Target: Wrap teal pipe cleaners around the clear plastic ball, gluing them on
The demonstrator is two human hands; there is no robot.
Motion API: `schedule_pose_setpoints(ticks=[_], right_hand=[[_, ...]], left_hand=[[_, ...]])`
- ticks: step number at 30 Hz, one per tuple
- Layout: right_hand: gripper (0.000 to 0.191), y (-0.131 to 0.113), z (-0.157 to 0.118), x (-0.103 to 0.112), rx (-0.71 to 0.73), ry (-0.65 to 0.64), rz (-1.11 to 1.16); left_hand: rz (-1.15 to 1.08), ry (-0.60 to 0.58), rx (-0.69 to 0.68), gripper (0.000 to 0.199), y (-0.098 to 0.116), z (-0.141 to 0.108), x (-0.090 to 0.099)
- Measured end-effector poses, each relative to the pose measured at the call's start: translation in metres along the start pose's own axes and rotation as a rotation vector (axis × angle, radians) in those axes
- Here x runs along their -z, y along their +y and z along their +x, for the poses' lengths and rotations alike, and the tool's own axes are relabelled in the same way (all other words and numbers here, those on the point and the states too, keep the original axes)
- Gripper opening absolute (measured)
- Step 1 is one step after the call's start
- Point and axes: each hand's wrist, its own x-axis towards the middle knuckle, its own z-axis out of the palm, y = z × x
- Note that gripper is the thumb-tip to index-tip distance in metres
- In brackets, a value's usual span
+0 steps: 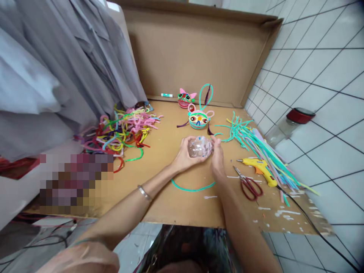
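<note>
Between my two hands is a clear, rounded plastic piece (pixel 200 147) with small blue specks on it. My left hand (pixel 184 156) wraps round its left side and underside. My right hand (pixel 217 156) holds its right edge, with the thumb side against it. Below them on the table lies a curved turquoise pipe cleaner (pixel 193 190). Just beyond stands a lion-like head (pixel 199 120) trimmed with turquoise and pink, with loop ears and dark tassels. Behind that sits a smaller pink-eared head (pixel 185 98).
A tangled heap of coloured pipe cleaners (pixel 127 129) lies left; straight ones (pixel 264 151) lie right. Red-handled scissors (pixel 250 188) and a yellow corded glue gun (pixel 260 168) rest at right. A lidded jar (pixel 287 127) stands by the tiled wall. A marker (pixel 166 95) lies by the cardboard backing (pixel 193 53).
</note>
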Motion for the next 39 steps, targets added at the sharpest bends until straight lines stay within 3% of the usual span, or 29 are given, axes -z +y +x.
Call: schedule_pose_setpoints(ticks=[4, 7, 11, 15, 19, 23, 26, 32, 39], right_hand=[[0.077, -0.012, -0.002, -0.001, -0.132, 0.033, 0.141], [0.071, -0.018, -0.002, 0.003, -0.072, 0.100, 0.118], [0.048, -0.017, 0.001, 0.010, 0.055, 0.245, -0.022], [0.031, -0.014, 0.000, 0.012, 0.133, 0.215, -0.262], [0.033, -0.015, -0.006, 0.009, 0.233, 0.041, -0.783], [0.032, -0.020, -0.013, 0.008, 0.178, -0.129, -1.142], [0.033, -0.025, -0.015, 0.009, 0.139, -0.134, -1.186], [0.029, -0.034, -0.018, 0.006, 0.123, 0.029, -1.098], [0.029, -0.041, -0.020, 0.004, 0.045, -0.078, -1.173]], left_hand=[[0.029, 0.061, 0.029, 0.083, 0.002, -0.002, -0.003], [-0.014, 0.177, 0.031, 0.079, -0.002, 0.005, 0.004], [-0.138, 0.369, 0.057, 0.077, -0.019, 0.019, 0.018], [-0.195, 0.415, 0.130, 0.074, -0.032, 0.025, 0.024], [-0.179, 0.377, 0.101, 0.081, -0.029, 0.020, 0.018], [-0.044, 0.253, 0.100, 0.087, -0.017, 0.014, 0.011], [0.056, 0.220, 0.100, 0.077, -0.011, 0.013, 0.011], [0.017, 0.146, 0.156, 0.072, -0.008, 0.014, 0.012], [0.024, 0.079, 0.047, 0.075, -0.007, 0.010, 0.009]])
